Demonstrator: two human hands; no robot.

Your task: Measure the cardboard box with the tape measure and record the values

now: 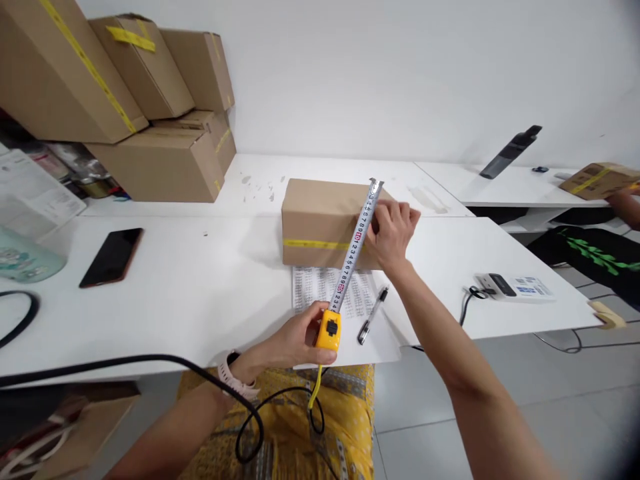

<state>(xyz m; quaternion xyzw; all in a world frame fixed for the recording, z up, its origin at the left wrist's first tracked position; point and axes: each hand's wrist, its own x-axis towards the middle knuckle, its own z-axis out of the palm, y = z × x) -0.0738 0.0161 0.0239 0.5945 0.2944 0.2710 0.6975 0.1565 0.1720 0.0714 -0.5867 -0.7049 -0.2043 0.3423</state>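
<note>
My left hand [296, 339] is wrapped round the yellow case of a tape measure [329, 339], low in front of the table edge. Its metal blade [357, 243] is drawn out, slanting up and to the right across the front of a cardboard box [317, 217] banded with yellow tape. The blade's hooked end stands over the box's upper right part. My right hand [395, 232] grips the right end of the box with bent fingers, close beside the blade; the thumb is partly hidden behind it. Printed sheets [310, 287] lie partly under the box, and a pen [373, 317] rests on them.
Cardboard boxes [160, 163] are stacked at the back left. A phone [111, 258] and a teal container [27, 257] lie left. A black cable [150, 359] crosses before me. Rightward are a white device [515, 287], a dark bottle [510, 153] and another person's hand [625, 203] at a small box [595, 180].
</note>
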